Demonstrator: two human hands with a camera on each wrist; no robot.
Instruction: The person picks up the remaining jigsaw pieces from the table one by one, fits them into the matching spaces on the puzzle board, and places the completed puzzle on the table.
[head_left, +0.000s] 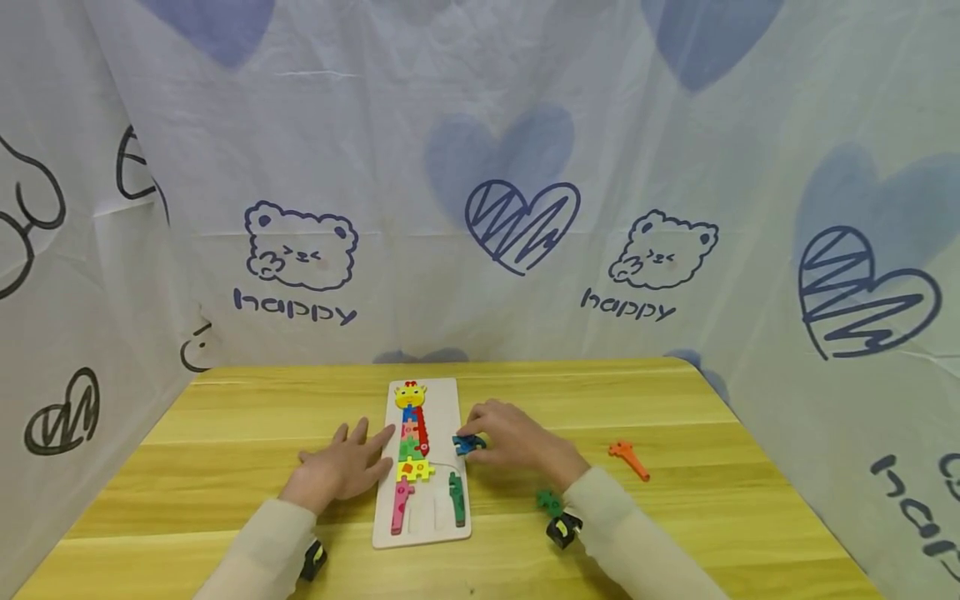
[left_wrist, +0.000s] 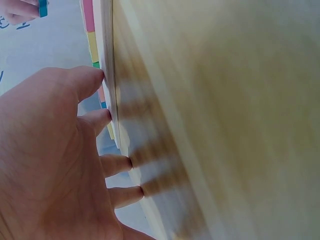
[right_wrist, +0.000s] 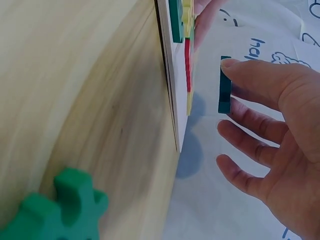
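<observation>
A pale puzzle board [head_left: 441,408] holds a partly filled giraffe: yellow head [head_left: 410,394], several coloured neck and body pieces, a pink leg [head_left: 401,507] and a green leg [head_left: 457,500]. My right hand [head_left: 513,435] pinches a dark blue puzzle piece [head_left: 468,444] between thumb and finger, over the board's right edge. In the right wrist view that piece [right_wrist: 225,85] is held edge-on, apart from the board. My left hand [head_left: 341,467] has its fingers spread, and its fingertips touch the board's left edge and the table beside it.
A green puzzle piece [head_left: 550,502] lies on the wooden table [head_left: 225,450] near my right forearm. Farther right lies an orange leg-shaped piece [head_left: 628,460]. A cloth with hearts and bears [head_left: 420,167] hangs behind and beside the table.
</observation>
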